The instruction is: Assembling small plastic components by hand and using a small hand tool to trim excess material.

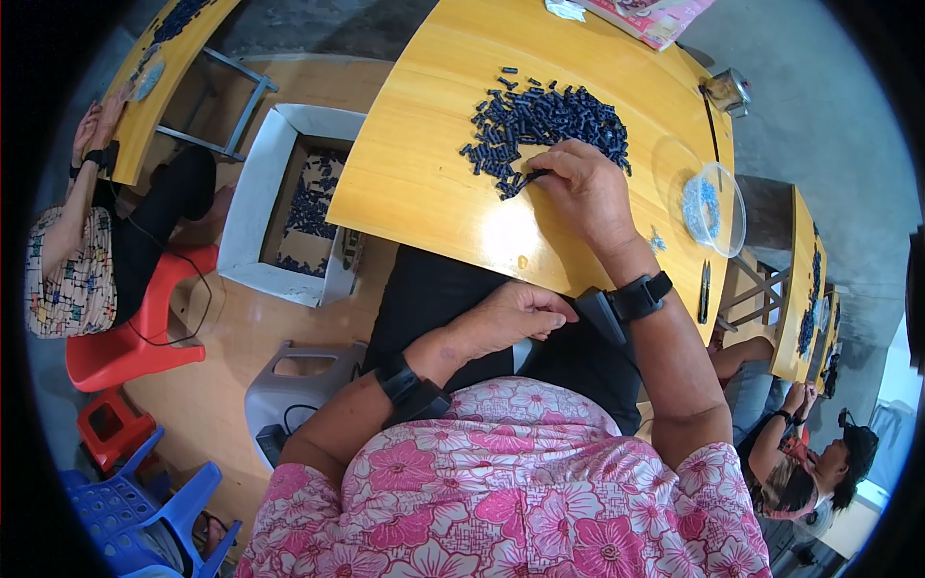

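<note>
A loose pile of small dark blue, tube-like pieces lies spread on the yellow wooden table. At the near side of the pile, my right hand pinches a thin black piece between thumb and fingertips. My left hand rests low over my lap, just off the table's near edge. Its fingers are drawn together, and whatever they may hold cannot be made out. To the right of my right hand, a clear plastic tub holds light blue bits, with a few similar bits beside it.
A black pen-like tool lies near the table's right edge; a metal can stands farther back. On the floor at left, a white box contains more dark pieces. A grey stool is beside me. Other people sit at tables left and right.
</note>
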### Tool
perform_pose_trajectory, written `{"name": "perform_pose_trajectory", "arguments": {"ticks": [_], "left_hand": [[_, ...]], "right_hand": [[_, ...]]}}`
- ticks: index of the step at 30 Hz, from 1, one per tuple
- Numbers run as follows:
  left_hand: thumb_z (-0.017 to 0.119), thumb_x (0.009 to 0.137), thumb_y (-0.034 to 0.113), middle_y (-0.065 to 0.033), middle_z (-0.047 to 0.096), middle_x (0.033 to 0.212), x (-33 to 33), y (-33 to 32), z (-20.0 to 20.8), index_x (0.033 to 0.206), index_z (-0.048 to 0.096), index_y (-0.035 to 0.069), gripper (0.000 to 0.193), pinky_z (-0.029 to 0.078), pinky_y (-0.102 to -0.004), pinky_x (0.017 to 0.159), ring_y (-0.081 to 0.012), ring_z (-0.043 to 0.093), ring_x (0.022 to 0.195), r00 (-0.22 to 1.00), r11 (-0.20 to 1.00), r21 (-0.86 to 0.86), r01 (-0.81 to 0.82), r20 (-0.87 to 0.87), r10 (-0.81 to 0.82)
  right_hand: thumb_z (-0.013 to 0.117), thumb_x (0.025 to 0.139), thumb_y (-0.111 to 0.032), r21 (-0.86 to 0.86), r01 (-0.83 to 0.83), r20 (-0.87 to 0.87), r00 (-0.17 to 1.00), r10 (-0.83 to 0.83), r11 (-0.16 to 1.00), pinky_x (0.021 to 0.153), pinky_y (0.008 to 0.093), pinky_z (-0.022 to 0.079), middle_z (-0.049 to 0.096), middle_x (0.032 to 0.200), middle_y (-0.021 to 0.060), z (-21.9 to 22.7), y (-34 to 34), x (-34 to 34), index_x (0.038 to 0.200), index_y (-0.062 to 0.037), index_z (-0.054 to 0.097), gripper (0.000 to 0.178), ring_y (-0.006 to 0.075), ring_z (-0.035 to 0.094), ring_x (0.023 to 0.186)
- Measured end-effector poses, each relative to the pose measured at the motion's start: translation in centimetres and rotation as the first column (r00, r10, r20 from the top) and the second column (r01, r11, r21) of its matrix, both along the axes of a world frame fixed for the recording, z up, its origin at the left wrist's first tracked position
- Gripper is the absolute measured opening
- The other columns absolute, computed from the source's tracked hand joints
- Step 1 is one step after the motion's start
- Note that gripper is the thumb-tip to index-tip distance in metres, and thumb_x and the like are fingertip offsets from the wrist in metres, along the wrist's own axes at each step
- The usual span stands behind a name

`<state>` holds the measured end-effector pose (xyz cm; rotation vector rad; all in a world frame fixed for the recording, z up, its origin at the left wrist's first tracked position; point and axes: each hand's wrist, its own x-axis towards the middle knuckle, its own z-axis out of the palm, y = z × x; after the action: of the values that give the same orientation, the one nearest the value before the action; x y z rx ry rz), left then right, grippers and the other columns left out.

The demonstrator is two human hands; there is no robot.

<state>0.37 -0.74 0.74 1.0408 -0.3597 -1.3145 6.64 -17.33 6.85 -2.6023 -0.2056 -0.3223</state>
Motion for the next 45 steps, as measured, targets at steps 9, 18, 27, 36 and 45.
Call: {"name": "perform_pose_trajectory", "arguments": {"ticks": [9, 18, 27, 36, 45], "left_hand": [[0.056, 0.089, 0.011, -0.0063, 0.064, 0.100, -0.1, -0.1, -0.4, 0.111, 0.061, -0.002, 0.026, 0.050, -0.0254, 0.082, -0.0112, 0.060, 0.089, 1.000, 1.000, 0.018, -0.004, 0.013, 0.004], [0.054, 0.086, 0.006, -0.0088, 0.064, 0.100, -0.3, 0.0, -0.2, 0.107, 0.062, -0.003, 0.024, 0.051, -0.0267, 0.081, -0.0132, 0.061, 0.090, 0.998, 0.998, -0.013, -0.055, -0.007, 0.055], [0.057, 0.085, 0.007, -0.0057, 0.066, 0.093, -0.7, 0.7, 0.9, 0.097, 0.066, -0.001, 0.017, 0.048, -0.0250, 0.081, -0.0109, 0.061, 0.090, 0.987, 0.996, -0.003, -0.093, 0.132, 0.092], [0.059, 0.086, 0.004, -0.0069, 0.067, 0.094, -0.9, 1.1, 2.0, 0.094, 0.066, -0.002, 0.012, 0.048, -0.0247, 0.083, -0.0116, 0.062, 0.090, 0.977, 0.993, 0.004, -0.121, 0.179, 0.118], [0.057, 0.088, 0.005, -0.0024, 0.065, 0.085, -0.3, 2.0, 4.0, 0.099, 0.064, -0.001, 0.014, 0.049, -0.0213, 0.070, -0.0063, 0.059, 0.074, 0.950, 0.975, 0.029, -0.220, 0.234, 0.208]], "right_hand": [[0.062, 0.071, -0.009, 0.025, -0.012, 0.027, 1.000, 0.011, 1.000, 0.070, 0.0371, 0.050, 0.063, 0.081, 0.0068, 0.2, -0.8, -3.0, 0.080, -0.0111, 0.068, 0.011, 0.0277, 0.060, 0.080], [0.065, 0.068, -0.008, 0.093, 0.022, -0.057, 0.998, -0.017, 0.995, 0.069, 0.0351, 0.051, 0.064, 0.081, 0.0061, 0.4, -2.3, -6.2, 0.081, -0.0098, 0.067, 0.013, 0.0262, 0.061, 0.079], [0.063, 0.069, -0.003, 0.140, 0.024, 0.013, 1.000, -0.027, 0.990, 0.067, 0.0339, 0.051, 0.064, 0.081, 0.0067, 0.1, -3.1, -7.7, 0.084, -0.0093, 0.067, 0.016, 0.0267, 0.061, 0.076], [0.061, 0.074, -0.011, -0.068, 0.055, -0.054, 0.997, -0.059, 0.996, 0.067, 0.0383, 0.050, 0.058, 0.085, 0.0079, -0.1, -2.1, -7.2, 0.084, -0.0104, 0.064, 0.010, 0.0284, 0.060, 0.083], [0.058, 0.080, -0.008, 0.051, 0.065, -0.086, 0.994, -0.060, 0.997, 0.074, 0.0383, 0.049, 0.057, 0.093, 0.0115, -0.6, -2.2, -9.5, 0.094, -0.0080, 0.059, 0.014, 0.0309, 0.058, 0.088]]}}
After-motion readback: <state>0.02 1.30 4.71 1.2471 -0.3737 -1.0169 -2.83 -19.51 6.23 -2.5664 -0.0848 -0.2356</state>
